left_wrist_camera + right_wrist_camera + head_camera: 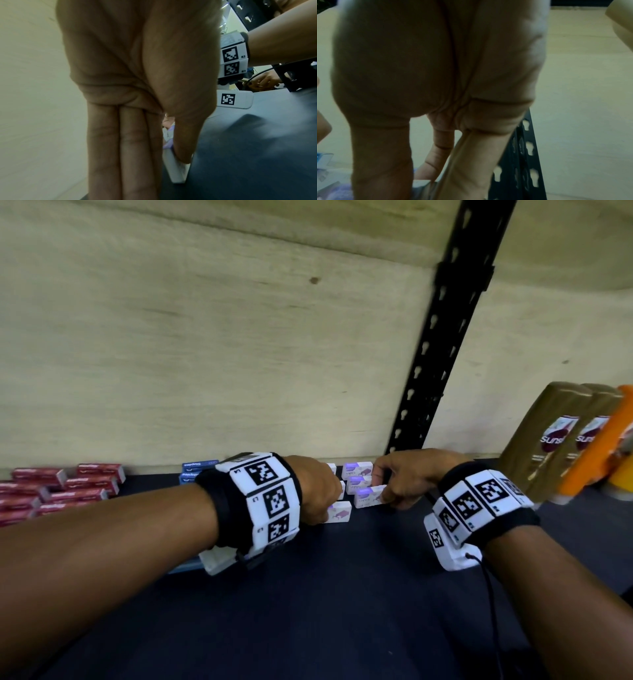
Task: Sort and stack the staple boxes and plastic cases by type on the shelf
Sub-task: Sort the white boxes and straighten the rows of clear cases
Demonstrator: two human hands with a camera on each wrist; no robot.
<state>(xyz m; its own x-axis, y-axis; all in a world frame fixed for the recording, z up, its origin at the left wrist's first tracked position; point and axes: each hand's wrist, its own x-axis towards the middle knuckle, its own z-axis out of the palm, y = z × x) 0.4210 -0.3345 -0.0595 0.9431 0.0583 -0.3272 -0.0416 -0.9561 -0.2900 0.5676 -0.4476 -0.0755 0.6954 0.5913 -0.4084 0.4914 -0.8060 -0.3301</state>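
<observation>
Several white-and-purple staple boxes [357,470] stand in a cluster at the back of the dark shelf [342,594]. My left hand [327,506] pinches the front-left white box [339,513]; in the left wrist view the thumb [182,152] presses one side of that box [176,171] and the straight fingers [120,148] lie along the other. My right hand [386,497] pinches another white box [367,496] at the cluster's right. In the right wrist view the fingers [471,162] reach down to that pale box [421,189].
Red staple boxes [51,491] are stacked at the far left, and blue ones [198,466] sit behind my left wrist. Gold shampoo bottles [548,440] and an orange bottle [599,446] lean at the right. A black slotted upright [442,337] rises behind my right hand.
</observation>
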